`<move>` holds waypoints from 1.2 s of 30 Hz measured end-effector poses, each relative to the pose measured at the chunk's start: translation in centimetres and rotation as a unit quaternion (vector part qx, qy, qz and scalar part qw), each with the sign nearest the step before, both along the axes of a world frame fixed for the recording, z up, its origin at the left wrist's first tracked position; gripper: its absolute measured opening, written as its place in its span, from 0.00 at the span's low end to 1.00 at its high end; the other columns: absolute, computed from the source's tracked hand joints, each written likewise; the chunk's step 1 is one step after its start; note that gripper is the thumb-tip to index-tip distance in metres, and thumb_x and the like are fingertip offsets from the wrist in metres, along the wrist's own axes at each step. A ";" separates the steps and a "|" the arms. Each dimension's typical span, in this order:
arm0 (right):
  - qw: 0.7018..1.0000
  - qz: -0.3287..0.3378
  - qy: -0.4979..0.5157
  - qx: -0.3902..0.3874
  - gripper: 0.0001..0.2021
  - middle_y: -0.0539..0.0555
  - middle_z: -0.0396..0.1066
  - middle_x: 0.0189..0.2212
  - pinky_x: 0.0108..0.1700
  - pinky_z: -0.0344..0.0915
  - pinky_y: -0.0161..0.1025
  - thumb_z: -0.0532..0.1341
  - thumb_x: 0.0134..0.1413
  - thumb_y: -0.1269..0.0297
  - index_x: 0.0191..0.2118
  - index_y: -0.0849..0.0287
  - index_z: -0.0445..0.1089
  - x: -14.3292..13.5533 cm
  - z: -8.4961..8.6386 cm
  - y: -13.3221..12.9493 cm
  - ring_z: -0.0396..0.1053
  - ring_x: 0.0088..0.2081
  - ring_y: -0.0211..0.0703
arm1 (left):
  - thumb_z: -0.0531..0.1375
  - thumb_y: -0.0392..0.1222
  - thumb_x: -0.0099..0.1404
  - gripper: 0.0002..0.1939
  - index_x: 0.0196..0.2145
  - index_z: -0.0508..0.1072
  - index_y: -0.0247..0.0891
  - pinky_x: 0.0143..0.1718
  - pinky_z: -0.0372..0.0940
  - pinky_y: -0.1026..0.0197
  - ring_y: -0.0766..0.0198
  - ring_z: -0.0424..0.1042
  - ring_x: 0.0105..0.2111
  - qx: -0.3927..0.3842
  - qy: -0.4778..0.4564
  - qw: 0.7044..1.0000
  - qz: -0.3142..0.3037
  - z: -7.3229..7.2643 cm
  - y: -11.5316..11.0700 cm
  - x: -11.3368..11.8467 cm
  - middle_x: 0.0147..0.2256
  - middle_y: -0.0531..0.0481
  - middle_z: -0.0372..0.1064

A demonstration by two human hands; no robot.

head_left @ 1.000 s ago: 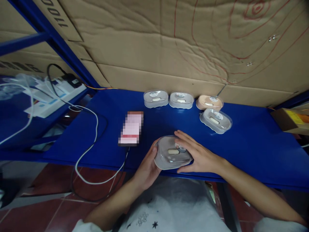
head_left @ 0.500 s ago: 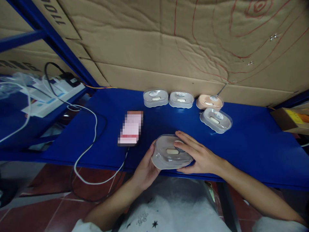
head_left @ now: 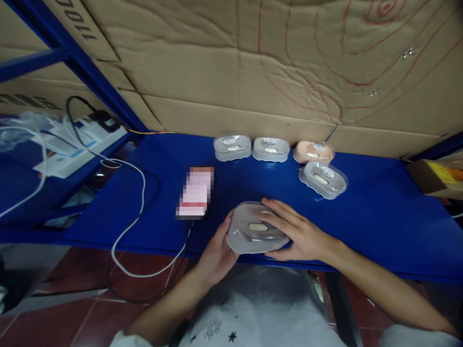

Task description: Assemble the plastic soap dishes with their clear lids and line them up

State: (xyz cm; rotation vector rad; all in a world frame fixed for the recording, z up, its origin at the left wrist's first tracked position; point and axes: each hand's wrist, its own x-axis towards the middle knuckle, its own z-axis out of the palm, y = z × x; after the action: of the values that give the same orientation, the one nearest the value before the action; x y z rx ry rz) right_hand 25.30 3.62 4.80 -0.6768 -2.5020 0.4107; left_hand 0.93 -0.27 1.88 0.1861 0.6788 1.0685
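Held case (head_left: 249, 237), long axis sideways

We are holding a grey case (head_left: 245, 233) marked with a cream bar (head_left: 258, 226). We are seeing grey again on three other cases (head_left: 232, 155) and peach on a fourth case (head_left: 306, 151). We are working over a blue tabletop (head_left: 253, 183), facing brown cardboard (head_left: 181, 72) streaked with curving red lines (head_left: 259, 33), and wearing a pale shirt (head_left: 271, 308) showing a black star (head_left: 232, 336) and a dark flower-like motif (head_left: 214, 328).
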 end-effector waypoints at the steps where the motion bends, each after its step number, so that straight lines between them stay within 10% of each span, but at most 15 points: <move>1: 1.000 -0.001 -0.005 -0.002 0.43 0.68 0.54 0.74 0.71 0.64 0.62 0.69 0.63 0.52 0.76 0.56 0.51 0.0 0.0 0.1 0.54 0.75 0.63 | 0.66 0.55 0.72 0.30 0.66 0.71 0.40 0.68 0.63 0.47 0.46 0.71 0.64 -0.001 0.003 1.000 -0.004 0.1 0.0 0.1 0.59 0.43 0.78; 10: 0.986 -0.151 -0.069 0.030 0.38 0.67 0.50 0.76 0.71 0.59 0.68 0.65 0.68 0.53 0.76 0.51 0.51 2.1 -2.0 3.7 0.51 0.76 0.68 | 0.56 0.51 0.78 0.36 0.77 0.51 0.44 0.70 0.57 0.39 0.47 0.66 0.68 0.053 0.003 0.998 -0.022 1.0 0.1 0.4 0.65 0.37 0.71; 17: 0.977 -0.182 -0.109 0.016 0.40 0.63 0.40 0.79 0.74 0.48 0.71 0.60 0.70 0.44 0.78 0.47 0.43 4.3 -1.0 5.8 0.41 0.78 0.67 | 0.62 0.50 0.73 0.35 0.73 0.59 0.39 0.67 0.61 0.40 0.42 0.65 0.68 0.066 0.030 0.996 -0.047 1.1 -0.1 0.1 0.67 0.34 0.69; 25: 0.883 -0.418 -0.200 0.069 0.38 0.69 0.62 0.70 0.64 0.60 0.73 0.57 0.68 0.36 0.72 0.55 0.59 12.2 0.6 8.0 0.61 0.69 0.74 | 0.62 0.46 0.73 0.26 0.66 0.70 0.40 0.63 0.65 0.43 0.43 0.67 0.66 0.076 0.059 0.993 -0.062 1.4 0.0 0.2 0.65 0.37 0.70; 36: 0.909 -0.416 0.017 0.014 0.37 0.66 0.73 0.60 0.52 0.74 0.64 0.66 0.60 0.36 0.66 0.52 0.65 9.4 2.6 6.7 0.74 0.56 0.71 | 0.56 0.43 0.77 0.23 0.66 0.69 0.39 0.60 0.67 0.43 0.44 0.70 0.64 0.099 0.035 0.991 -0.087 0.6 -0.1 -0.1 0.64 0.37 0.72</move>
State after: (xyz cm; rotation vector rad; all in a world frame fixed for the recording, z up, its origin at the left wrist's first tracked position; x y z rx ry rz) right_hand 34.71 10.28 7.40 -1.5915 -1.9289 0.0601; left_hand 0.88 -0.35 2.45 0.4483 0.6073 0.9646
